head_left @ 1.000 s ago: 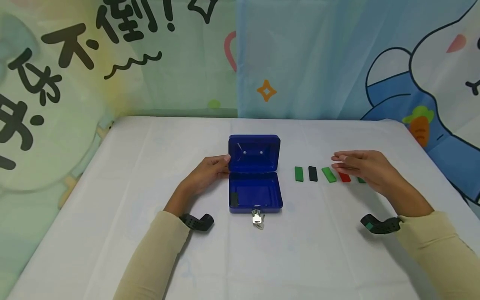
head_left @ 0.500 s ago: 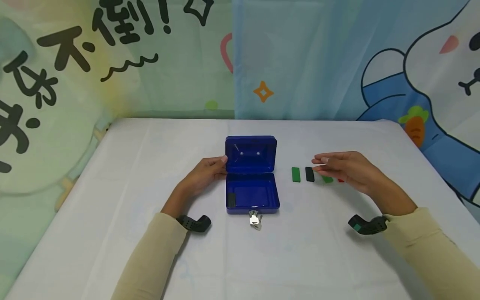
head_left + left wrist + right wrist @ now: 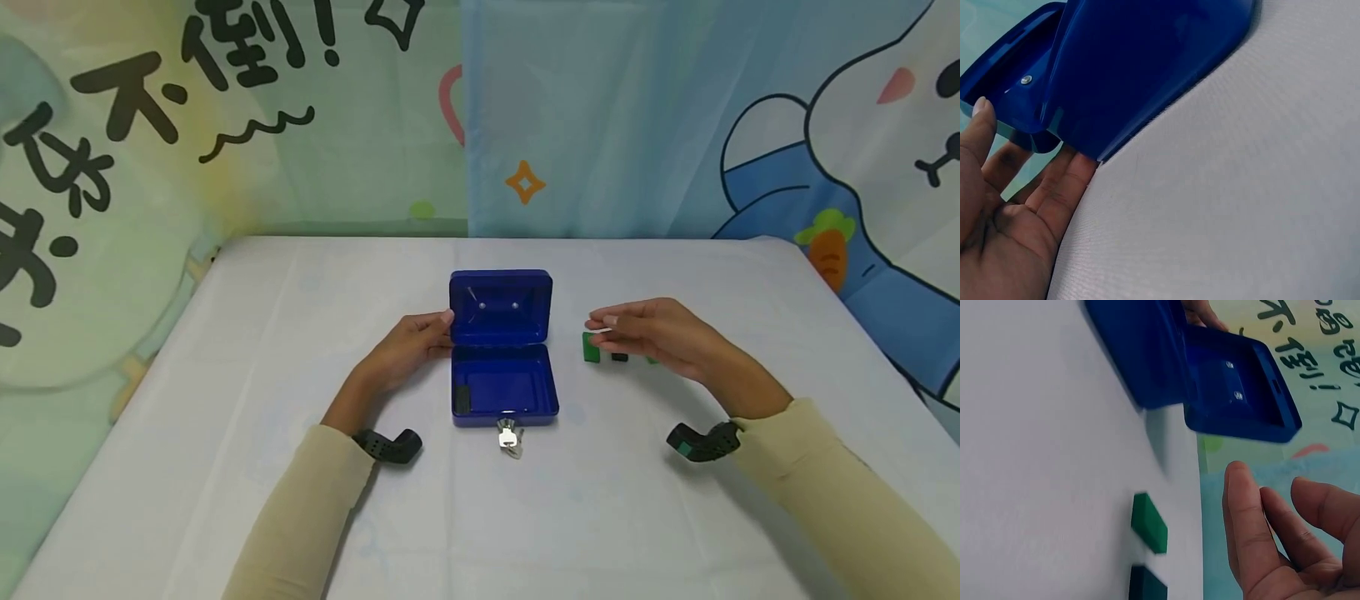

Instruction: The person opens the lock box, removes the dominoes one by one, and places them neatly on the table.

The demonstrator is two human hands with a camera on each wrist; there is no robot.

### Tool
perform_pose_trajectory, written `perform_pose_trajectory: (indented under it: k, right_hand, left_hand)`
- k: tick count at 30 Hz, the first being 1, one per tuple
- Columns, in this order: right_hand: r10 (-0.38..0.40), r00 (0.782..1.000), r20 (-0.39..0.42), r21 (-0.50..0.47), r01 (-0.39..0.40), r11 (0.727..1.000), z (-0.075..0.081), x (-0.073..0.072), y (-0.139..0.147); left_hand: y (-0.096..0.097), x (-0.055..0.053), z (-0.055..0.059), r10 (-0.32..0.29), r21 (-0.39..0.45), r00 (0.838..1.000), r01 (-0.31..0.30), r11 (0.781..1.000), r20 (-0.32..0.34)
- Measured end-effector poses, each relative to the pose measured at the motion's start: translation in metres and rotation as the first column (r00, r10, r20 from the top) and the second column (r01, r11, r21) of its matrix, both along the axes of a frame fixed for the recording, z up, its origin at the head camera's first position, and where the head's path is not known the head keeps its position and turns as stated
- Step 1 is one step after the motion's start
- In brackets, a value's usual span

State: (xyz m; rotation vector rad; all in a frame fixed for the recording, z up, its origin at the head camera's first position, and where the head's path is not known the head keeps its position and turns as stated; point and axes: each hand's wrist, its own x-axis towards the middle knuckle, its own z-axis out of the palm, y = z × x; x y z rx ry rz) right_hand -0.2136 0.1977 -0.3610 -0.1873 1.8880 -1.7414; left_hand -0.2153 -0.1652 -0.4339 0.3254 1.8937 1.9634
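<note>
A blue metal cash box [image 3: 505, 379] stands on the white-covered table with its lid [image 3: 501, 307] raised. My left hand [image 3: 411, 343] holds the lid's left edge, thumb [image 3: 982, 119] at the rim and fingers behind it. My right hand [image 3: 652, 333] hovers over a row of small flat blocks, fingers nearly straight and nothing between them. Its fingertips are near the leftmost green block [image 3: 591, 347]. Beside that lie a black block [image 3: 619, 357] and another green block [image 3: 652, 361], both partly covered by the hand. The hand hides the rest of the row.
A dark strip [image 3: 462, 400] lies at the left inside the box. Keys [image 3: 508, 439] hang from the lock at its front. A printed curtain [image 3: 570, 117] hangs behind the table's far edge. Each wrist wears a black band [image 3: 390, 446].
My right hand has moved left along the row, from over the red block to near the leftmost green one. My left hand stays at the lid. The head view has shifted slightly.
</note>
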Motion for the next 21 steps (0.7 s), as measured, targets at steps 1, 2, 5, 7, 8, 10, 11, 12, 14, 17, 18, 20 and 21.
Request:
perform_pose_trajectory:
  k: [1, 2, 5, 7, 8, 10, 11, 12, 14, 17, 18, 20, 21]
  right_hand:
    - [0.012, 1.000, 0.003, -0.004, -0.012, 1.000, 0.000, -0.001, -0.004]
    - [0.026, 1.000, 0.007, -0.010, -0.026, 1.000, 0.000, -0.001, -0.008]
    - [0.070, 0.997, 0.023, -0.033, -0.069, 0.997, 0.001, -0.002, -0.023]
    - [0.098, 0.995, 0.029, -0.040, -0.097, 0.994, 0.001, -0.003, -0.031]
    - [0.113, 0.993, 0.030, -0.042, -0.112, 0.993, 0.000, -0.004, -0.035]
    - [0.138, 0.990, 0.036, -0.049, -0.136, 0.989, -0.002, -0.005, -0.042]
    - [0.149, 0.988, 0.038, -0.051, -0.147, 0.988, -0.003, -0.005, -0.045]
    - [0.156, 0.987, 0.042, -0.050, -0.154, 0.987, -0.004, -0.005, -0.048]
    - [0.169, 0.984, 0.048, -0.054, -0.166, 0.985, -0.006, -0.004, -0.053]
    - [0.192, 0.980, 0.057, -0.050, -0.189, 0.981, -0.007, -0.003, -0.061]
    - [0.206, 0.977, 0.057, -0.047, -0.204, 0.978, -0.008, -0.003, -0.063]
    - [0.232, 0.970, 0.067, -0.038, -0.230, 0.972, -0.008, -0.002, -0.068]
    - [0.242, 0.967, 0.076, -0.033, -0.241, 0.970, -0.008, -0.002, -0.071]
  left_hand:
    - [0.000, 0.000, 0.000, -0.001, -0.001, 1.000, 0.001, 1.000, -0.001]
    - [-0.001, 0.000, 0.000, -0.002, -0.003, 1.000, 0.002, 1.000, -0.003]
    - [-0.002, 0.000, 0.001, -0.007, -0.009, 1.000, 0.007, 1.000, -0.012]
    - [-0.002, -0.001, 0.001, -0.012, -0.016, 1.000, 0.011, 1.000, -0.025]
    - [-0.003, -0.001, 0.001, -0.014, -0.017, 0.999, 0.014, 1.000, -0.029]
    - [-0.002, -0.002, 0.001, -0.017, -0.019, 0.999, 0.016, 1.000, -0.034]
    - [-0.002, -0.002, 0.001, -0.018, -0.018, 0.999, 0.017, 1.000, -0.035]
    - [-0.002, -0.002, 0.001, -0.016, -0.019, 0.999, 0.016, 1.000, -0.034]
    - [-0.001, -0.001, 0.000, -0.015, -0.022, 0.999, 0.014, 1.000, -0.031]
    - [-0.001, -0.001, 0.000, -0.016, -0.030, 0.999, 0.015, 0.999, -0.035]
    - [-0.001, -0.001, -0.001, -0.018, -0.031, 0.999, 0.017, 0.999, -0.037]
    - [-0.002, -0.001, -0.002, -0.016, -0.023, 0.999, 0.016, 1.000, -0.034]
    - [-0.002, -0.001, -0.002, -0.016, -0.018, 0.999, 0.015, 1.000, -0.033]
